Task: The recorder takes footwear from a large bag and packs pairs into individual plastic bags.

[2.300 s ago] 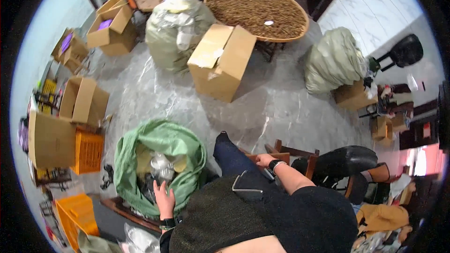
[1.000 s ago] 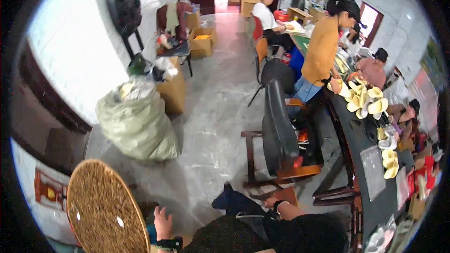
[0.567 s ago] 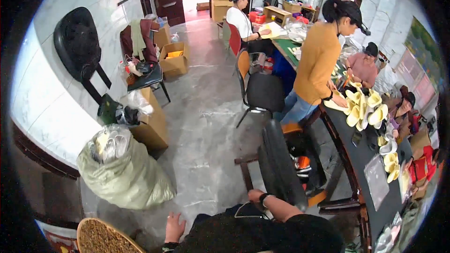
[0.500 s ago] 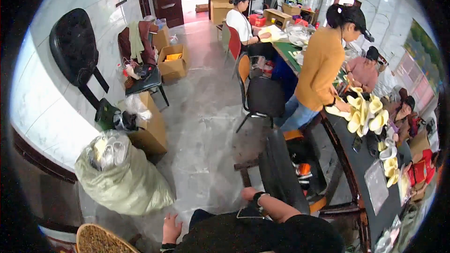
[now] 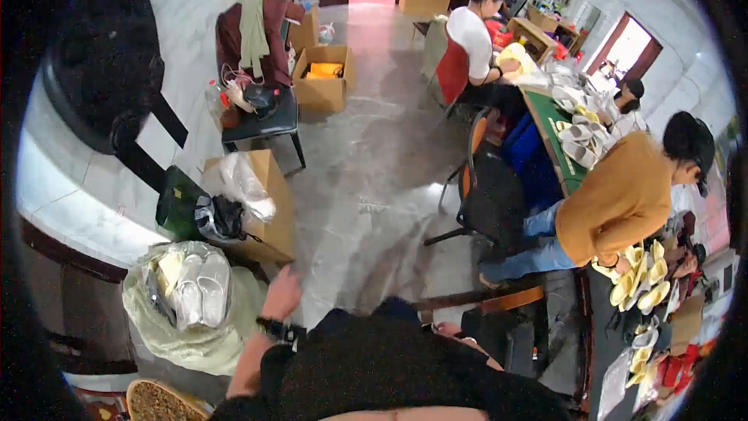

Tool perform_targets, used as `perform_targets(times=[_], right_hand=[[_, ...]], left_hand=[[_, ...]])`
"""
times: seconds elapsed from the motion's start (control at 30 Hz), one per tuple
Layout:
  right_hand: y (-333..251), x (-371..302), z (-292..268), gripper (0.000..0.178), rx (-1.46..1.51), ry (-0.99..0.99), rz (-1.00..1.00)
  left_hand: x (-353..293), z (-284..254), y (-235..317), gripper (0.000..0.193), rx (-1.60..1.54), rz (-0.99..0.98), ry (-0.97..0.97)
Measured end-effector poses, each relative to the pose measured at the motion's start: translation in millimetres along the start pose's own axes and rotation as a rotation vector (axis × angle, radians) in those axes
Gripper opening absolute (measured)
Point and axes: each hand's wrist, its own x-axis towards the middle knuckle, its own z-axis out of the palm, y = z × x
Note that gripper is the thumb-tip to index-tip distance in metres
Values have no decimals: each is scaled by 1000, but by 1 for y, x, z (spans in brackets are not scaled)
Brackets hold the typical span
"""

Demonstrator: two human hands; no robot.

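Note:
My left hand (image 5: 284, 293) is raised over the floor, just right of a pale green woven sack (image 5: 257, 308). It seems to touch nothing; its fingers are blurred, so their pose is unclear. Clear-wrapped pale shoes (image 5: 201, 292) stick out of the sack's open top. Low beside my dark-clothed body is my right hand (image 5: 449, 330), small and partly hidden, with its fingers not readable. Nearest to it is a dark chair with a brown wooden edge (image 5: 510, 300).
Left of the walkway stand a cardboard box (image 5: 273, 226), a chair with clothes (image 5: 265, 113) and an open carton (image 5: 323, 93). A black-seated chair (image 5: 492, 199) stands ahead. At right, a person in an orange sweater (image 5: 623, 195) handles yellow shoes (image 5: 639, 277) on a bench.
My view has turned and moved forward. My left hand has risen toward the sack's side; my right hand has drawn back near my body. The person in orange now bends lower over the bench.

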Motion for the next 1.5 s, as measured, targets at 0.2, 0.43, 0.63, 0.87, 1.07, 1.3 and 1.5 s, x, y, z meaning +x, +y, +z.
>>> perform_targets(times=[0.2,0.43,0.63,0.87,1.07,1.3,1.5], right_hand=[[-38,66,-78,34,51,-14,-62],[-64,185,-313,35,76,143,-57],[-134,304,-550,35,77,286,25],[-225,444,-761,38,305,510,-161],[-182,517,-752,32,278,120,167],[4,536,-761,23,785,33,468],[129,577,-917,20,462,498,402]], left_hand=[[231,-50,49,43,-75,195,-5],[385,-9,31,44,-26,172,-172],[518,-47,26,45,-186,72,-121],[723,-59,-25,45,-150,51,-81],[949,-98,-28,42,-65,131,-146],[1185,-141,47,40,-77,427,-228],[1334,-102,62,41,-107,541,-282]])
